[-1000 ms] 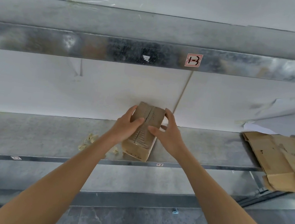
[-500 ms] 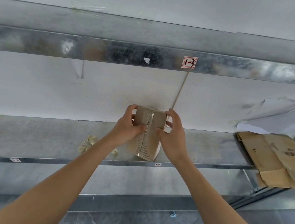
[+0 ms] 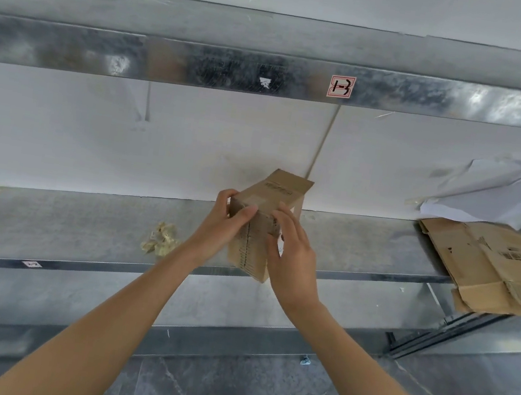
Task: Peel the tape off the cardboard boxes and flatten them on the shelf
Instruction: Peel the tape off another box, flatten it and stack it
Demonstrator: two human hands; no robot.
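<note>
A small brown cardboard box [image 3: 272,195] is held tilted above the front of the metal shelf [image 3: 64,223], with its taped seam facing me and running down the near face. My left hand [image 3: 227,222] grips its left side, thumb across the near face by the seam. Fingers of my right hand [image 3: 288,248] curl round the box's right side. A printed label shows on the box's upper face.
Flattened cardboard [image 3: 494,263] lies at the shelf's right end, with crumpled white paper [image 3: 500,194] behind it. A wad of peeled tape [image 3: 161,238] sits on the shelf, left of my hands. An upper shelf beam [image 3: 204,65] with a red-bordered label [image 3: 341,86] runs overhead.
The box has been lifted and tipped, so its upper face with the label now shows. Both hands shifted along with it.
</note>
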